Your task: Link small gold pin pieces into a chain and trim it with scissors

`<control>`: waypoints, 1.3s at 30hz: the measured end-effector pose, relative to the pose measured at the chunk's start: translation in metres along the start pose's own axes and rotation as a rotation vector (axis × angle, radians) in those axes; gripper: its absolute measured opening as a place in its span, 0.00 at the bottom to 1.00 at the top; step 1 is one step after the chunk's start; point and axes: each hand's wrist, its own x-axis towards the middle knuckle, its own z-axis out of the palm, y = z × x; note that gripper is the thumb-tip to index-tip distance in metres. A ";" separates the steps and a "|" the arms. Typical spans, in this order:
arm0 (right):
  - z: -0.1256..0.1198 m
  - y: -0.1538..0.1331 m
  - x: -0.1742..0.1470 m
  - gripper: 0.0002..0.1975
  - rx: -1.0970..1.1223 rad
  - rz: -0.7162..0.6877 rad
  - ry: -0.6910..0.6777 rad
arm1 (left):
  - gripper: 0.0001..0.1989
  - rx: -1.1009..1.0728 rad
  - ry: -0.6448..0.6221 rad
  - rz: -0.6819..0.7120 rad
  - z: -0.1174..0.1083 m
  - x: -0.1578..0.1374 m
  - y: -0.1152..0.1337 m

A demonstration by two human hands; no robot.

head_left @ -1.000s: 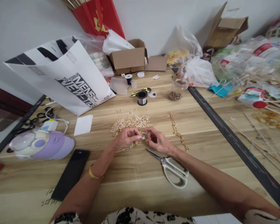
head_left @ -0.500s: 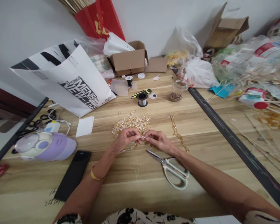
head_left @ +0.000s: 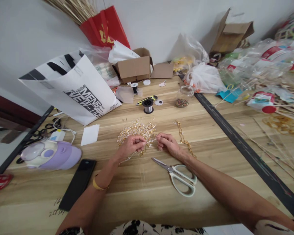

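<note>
Over the near edge of a heap of fine gold-and-silver beaded chain [head_left: 136,128], my left hand [head_left: 131,146] pinches one end of a thin beaded strand [head_left: 152,141]. My right hand [head_left: 168,143], a short gap away, is closed in a pinch on the strand's other side, so it spans between the fingertips. The exact links are too small to make out. A loose tail of chain trails below my left hand. White-handled scissors [head_left: 180,179] lie on the table just below my right hand. Right of that hand a gold link chain [head_left: 182,137] lies stretched out.
Behind the heap stand a wire spool [head_left: 148,107], a yellow-black cutter knife [head_left: 147,99] and a jar of beads [head_left: 184,97]. A phone [head_left: 77,184] and a purple-white device [head_left: 52,154] lie left. A white paper bag [head_left: 71,88] stands back left; plastic bottles [head_left: 257,62] crowd the right.
My hands have drawn apart, the right one moving rightward, and a length of strand now shows between them. The camera view has shifted slightly.
</note>
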 end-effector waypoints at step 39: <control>0.034 -0.053 -0.033 0.11 -1.073 0.071 -0.707 | 0.07 0.797 0.253 -0.063 -0.047 -0.110 -0.041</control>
